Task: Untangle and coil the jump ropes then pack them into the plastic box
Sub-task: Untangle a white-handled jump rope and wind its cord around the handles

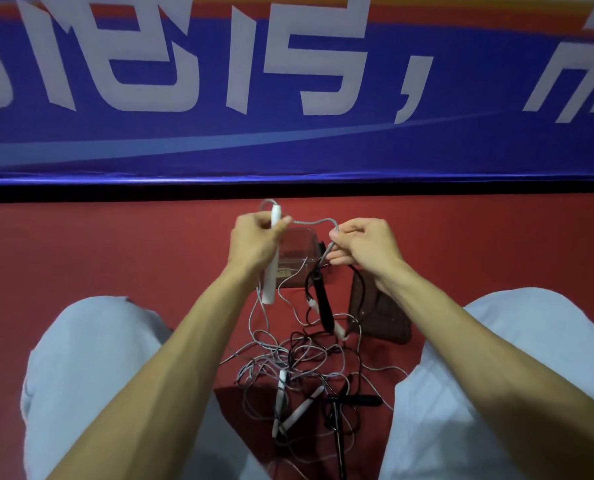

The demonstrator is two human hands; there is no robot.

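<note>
Pale-trousered legs point(91, 358) were spread wide on the red floor point(115, 254), leaving room between them for the tangle point(288, 362) of grey and black ropes. It lay in a loose heap with stray handles point(302, 408) caught in it. None of it looked coiled, so I judge the work was at the untangling stage.

Above the heap both hands were raised. The left hand point(254, 244) gripped a white handle point(271, 271) upright, fingers curled round it, probably to anchor one end of a rope. The right hand point(364, 244) pinched the grey cord point(314, 222) running from that handle's top, likely to trace it and draw it free of the heap.

Just beyond the hands stood the clear box point(297, 251), open and seemingly with no rope in it, near enough to pack into. What may be its lid point(378, 317) lay on the floor to its right. Farthest off hung a blue banner point(288, 98).
</note>
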